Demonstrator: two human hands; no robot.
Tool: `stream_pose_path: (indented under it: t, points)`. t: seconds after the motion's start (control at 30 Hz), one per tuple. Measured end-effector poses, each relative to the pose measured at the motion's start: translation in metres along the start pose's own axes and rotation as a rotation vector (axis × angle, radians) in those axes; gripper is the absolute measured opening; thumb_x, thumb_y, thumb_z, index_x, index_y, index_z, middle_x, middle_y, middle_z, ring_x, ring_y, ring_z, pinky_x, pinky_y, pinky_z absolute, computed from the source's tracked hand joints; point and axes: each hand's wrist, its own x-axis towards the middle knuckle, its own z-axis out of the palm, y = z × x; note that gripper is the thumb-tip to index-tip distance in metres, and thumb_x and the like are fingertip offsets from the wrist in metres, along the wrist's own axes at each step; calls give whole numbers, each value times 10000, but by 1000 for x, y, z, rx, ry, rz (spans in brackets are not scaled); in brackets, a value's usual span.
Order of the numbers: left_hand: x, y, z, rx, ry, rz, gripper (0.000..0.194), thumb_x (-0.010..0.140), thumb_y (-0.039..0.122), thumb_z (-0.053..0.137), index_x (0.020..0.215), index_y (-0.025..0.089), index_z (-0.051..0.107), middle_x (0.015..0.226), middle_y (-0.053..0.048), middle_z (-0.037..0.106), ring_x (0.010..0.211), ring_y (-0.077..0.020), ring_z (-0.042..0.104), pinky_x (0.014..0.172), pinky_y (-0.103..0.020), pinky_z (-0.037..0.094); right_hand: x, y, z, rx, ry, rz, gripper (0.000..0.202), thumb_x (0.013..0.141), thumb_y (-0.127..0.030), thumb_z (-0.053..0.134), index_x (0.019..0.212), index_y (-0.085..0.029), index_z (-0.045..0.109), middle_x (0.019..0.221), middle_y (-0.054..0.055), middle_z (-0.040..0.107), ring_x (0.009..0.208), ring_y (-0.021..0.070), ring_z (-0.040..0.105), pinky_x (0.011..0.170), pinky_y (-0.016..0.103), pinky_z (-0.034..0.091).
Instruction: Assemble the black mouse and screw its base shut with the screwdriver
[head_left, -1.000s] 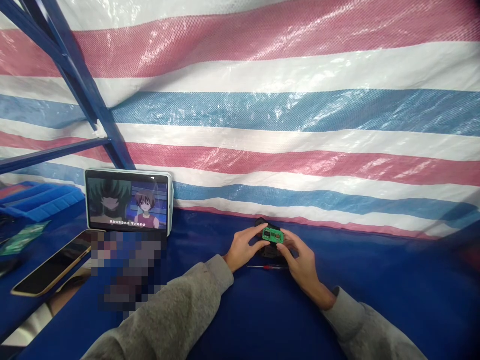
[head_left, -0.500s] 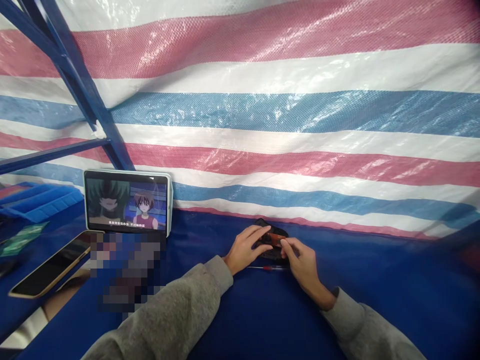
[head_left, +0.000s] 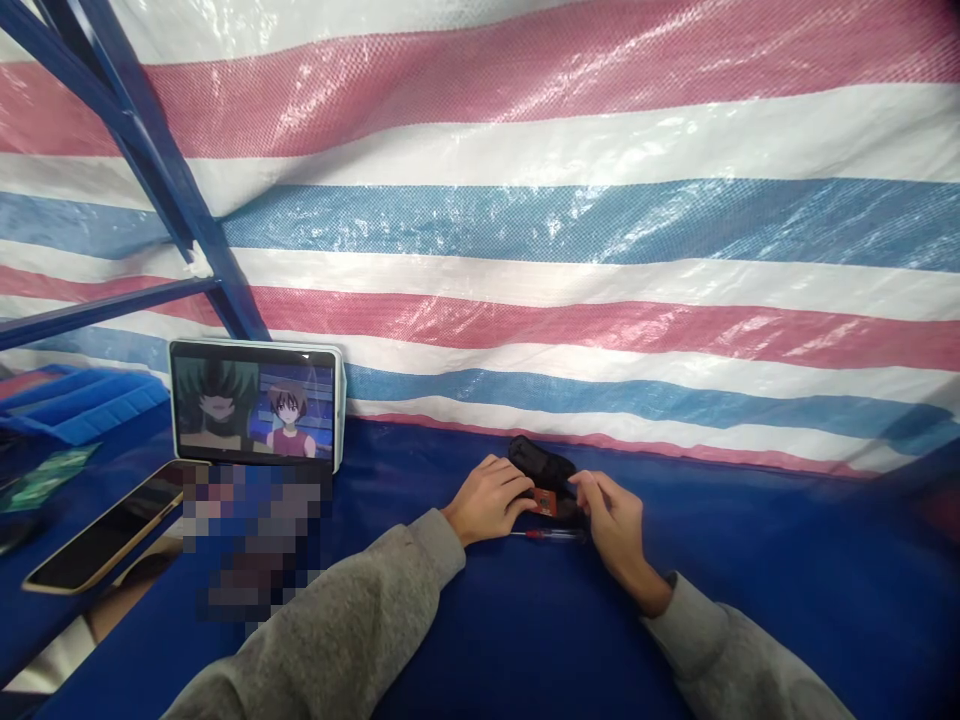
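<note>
My left hand point(head_left: 491, 500) has its thumb and fingers closed on the left edge of a small orange-brown circuit board point(head_left: 546, 502). The board lies low over a black plastic shell. Behind it is a black rounded shell piece point(head_left: 534, 457), partly hidden by the fingers. My right hand point(head_left: 613, 515) is at the right end of the black parts, thumb and forefinger pinched together. What sits in that pinch, if anything, is too small to tell. A thin screwdriver point(head_left: 551, 535) with a red and clear handle lies just in front of the parts.
On the left a tablet point(head_left: 255, 402) stands upright, playing a cartoon. A phone point(head_left: 112, 530) lies before it, near a green circuit board point(head_left: 52, 478) and blue trays point(head_left: 90, 400). Striped plastic sheeting point(head_left: 570, 220) hangs behind the blue table point(head_left: 750, 560).
The orange-brown board has come down and toward me, with my left hand still on it. My right hand has let go of the board and shifted slightly right.
</note>
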Motion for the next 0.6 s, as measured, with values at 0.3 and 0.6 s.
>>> stream_pose_path:
  t: [0.3, 0.6]
  points:
    - [-1, -1, 4, 28, -45, -35, 202, 951, 315, 535, 969, 151, 652, 902, -73, 684, 839, -195, 631, 783, -342, 454, 0, 0, 1, -7, -37, 0, 342, 934, -400, 452, 739, -197, 647, 573, -33, 506, 531, 125, 487, 549, 255, 376]
    - [-4, -3, 8, 55, -101, -34, 248, 998, 325, 449, 1061, 163, 627, 1010, -73, 678, 918, -190, 635, 820, -332, 453, 0, 1, 1, -3, -47, -5, 328, 933, -387, 459, 751, -196, 654, 572, -35, 511, 529, 120, 488, 545, 247, 378]
